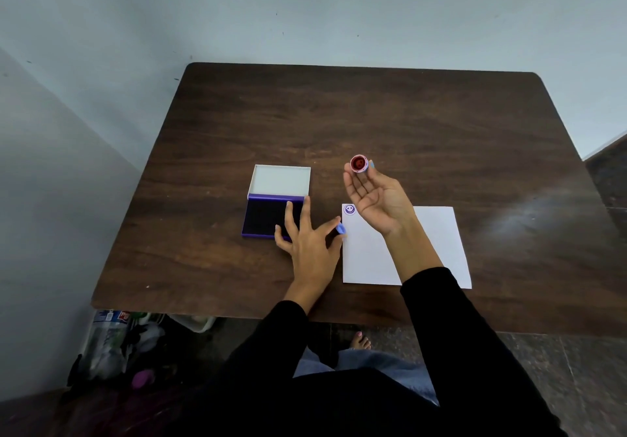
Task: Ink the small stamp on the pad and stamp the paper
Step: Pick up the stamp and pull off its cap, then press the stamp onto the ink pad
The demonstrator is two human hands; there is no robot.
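My right hand (376, 199) is raised palm up above the table and pinches the small round stamp (359, 163) at its fingertips, with the red stamp face turned toward me. The white paper (437, 243) lies under that arm and bears a purple smiley print (349, 209) in its top left corner. The ink pad (261, 214) lies open to the left, dark pad near me and its white lid (281, 179) folded back. My left hand (310, 238) rests flat with spread fingers on the pad's right part, its thumb reaching toward the paper's left edge.
The dark wooden table (373, 114) stands against a pale wall (305, 12). Under its left front edge are plastic bottles and bags (115, 345) on the floor. A bare foot (360, 341) shows below the table's front edge.
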